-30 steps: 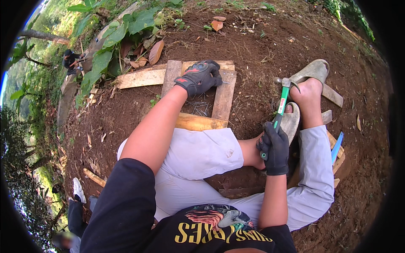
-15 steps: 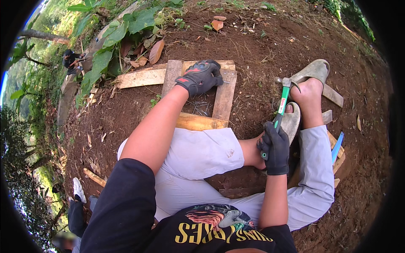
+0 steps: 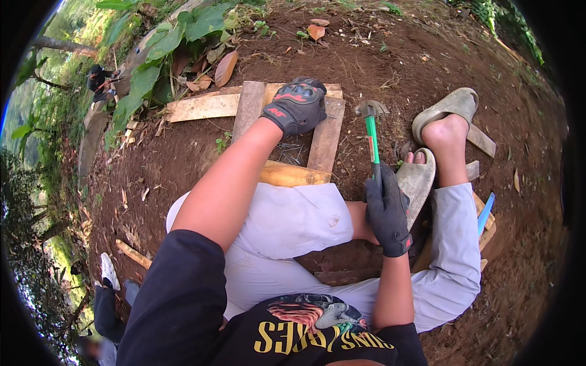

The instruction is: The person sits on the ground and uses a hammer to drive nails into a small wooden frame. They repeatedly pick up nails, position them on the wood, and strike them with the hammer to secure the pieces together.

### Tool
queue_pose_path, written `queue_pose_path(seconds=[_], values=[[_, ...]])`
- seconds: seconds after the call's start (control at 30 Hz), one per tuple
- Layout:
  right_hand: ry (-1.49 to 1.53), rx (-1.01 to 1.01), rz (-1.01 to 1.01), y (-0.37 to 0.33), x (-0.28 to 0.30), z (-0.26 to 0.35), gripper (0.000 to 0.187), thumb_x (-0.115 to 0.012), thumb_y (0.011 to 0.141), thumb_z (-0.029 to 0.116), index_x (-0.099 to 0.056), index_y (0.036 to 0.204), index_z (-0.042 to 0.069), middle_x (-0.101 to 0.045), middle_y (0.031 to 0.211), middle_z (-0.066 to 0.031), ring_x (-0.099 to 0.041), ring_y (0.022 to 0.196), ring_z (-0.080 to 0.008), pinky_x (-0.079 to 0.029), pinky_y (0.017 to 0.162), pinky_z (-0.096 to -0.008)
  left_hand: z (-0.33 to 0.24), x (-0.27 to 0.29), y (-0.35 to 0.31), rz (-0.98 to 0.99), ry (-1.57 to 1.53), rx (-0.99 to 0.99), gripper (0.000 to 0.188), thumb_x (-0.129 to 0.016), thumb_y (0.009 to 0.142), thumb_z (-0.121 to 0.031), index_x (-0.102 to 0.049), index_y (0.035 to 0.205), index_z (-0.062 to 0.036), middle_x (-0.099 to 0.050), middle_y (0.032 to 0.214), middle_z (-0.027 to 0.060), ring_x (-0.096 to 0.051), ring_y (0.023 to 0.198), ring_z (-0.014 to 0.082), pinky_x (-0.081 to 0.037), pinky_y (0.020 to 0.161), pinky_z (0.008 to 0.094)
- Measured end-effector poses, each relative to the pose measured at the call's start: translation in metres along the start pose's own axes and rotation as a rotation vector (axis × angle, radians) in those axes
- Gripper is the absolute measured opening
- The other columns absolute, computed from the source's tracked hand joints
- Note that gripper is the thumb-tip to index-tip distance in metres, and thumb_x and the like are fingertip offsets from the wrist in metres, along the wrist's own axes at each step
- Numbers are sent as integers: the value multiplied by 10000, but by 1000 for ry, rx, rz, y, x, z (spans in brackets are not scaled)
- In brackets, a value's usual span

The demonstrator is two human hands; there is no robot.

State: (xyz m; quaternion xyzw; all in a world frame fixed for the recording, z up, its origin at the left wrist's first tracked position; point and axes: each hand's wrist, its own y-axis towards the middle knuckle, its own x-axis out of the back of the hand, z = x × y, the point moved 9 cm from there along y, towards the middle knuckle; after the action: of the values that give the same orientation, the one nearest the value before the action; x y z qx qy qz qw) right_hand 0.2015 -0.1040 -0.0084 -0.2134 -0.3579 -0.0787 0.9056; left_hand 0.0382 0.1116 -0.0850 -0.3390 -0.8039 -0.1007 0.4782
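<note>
Pressing down at the upper centre, the gloved left hand [image 3: 299,105] is laid on a wooden frame [image 3: 323,143], while a green-handled hammer [image 3: 371,137] is gripped upright by the gloved right hand [image 3: 387,210] at centre right.

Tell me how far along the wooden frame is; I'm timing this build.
Done: the wooden frame lies squared on the soil, slats on all four sides. In hand: left hand presses its far corner; right hand holds the green-handled hammer raised beside it. Left: loose nails lie inside the frame.
</note>
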Motion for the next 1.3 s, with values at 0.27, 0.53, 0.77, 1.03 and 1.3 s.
queue_pose_path(seconds=[0.27, 0.53, 0.77, 1.03, 1.3], values=[[-172, 134, 45, 0, -20, 4, 460, -582, 1078, 290, -619, 1434, 0, -699, 1333, -253, -689, 1187, -436, -544, 995, -494, -7, -1, 5, 9, 48, -4, 295, -684, 910, -232, -759, 1140, -63, -708, 1226, 173, -647, 1220, 368, -511, 1074, 487], [-232, 66, 75, -2, -26, 2, 447, -596, 1074, 289, -631, 1426, 16, -708, 1319, -248, -694, 1172, -443, -548, 986, -499, -6, -1, 6, -24, 43, -9, 278, -706, 893, -214, -756, 1132, -81, -711, 1204, 163, -652, 1208, 364, -522, 1052, 488], [-213, -16, 93, 0, -23, -2, 450, -584, 1077, 308, -637, 1417, 18, -711, 1301, -257, -694, 1157, -450, -542, 980, -514, -19, -1, 3, -2, 16, -21, 253, -698, 939, -242, -727, 1142, -93, -708, 1181, 145, -653, 1193, 354, -530, 1022, 491], [-236, 115, 2, 0, -19, 2, 412, -582, 1057, 329, -686, 1347, 56, -753, 1177, -219, -735, 1025, -428, -574, 883, -512, -24, -12, -2, -48, -78, -37, 191, -672, 986, -295, -702, 1059, -121, -717, 1104, 116, -674, 1111, 347, -549, 937, 501], [-237, 103, -3, -1, -20, -4, 382, -584, 1049, 325, -702, 1294, 57, -752, 1123, -223, -732, 983, -430, -573, 845, -516, -18, -16, 1, -104, -154, -10, 258, -691, 984, -340, -793, 1080, -123, -755, 1075, 135, -704, 1065, 347, -553, 932, 477]])
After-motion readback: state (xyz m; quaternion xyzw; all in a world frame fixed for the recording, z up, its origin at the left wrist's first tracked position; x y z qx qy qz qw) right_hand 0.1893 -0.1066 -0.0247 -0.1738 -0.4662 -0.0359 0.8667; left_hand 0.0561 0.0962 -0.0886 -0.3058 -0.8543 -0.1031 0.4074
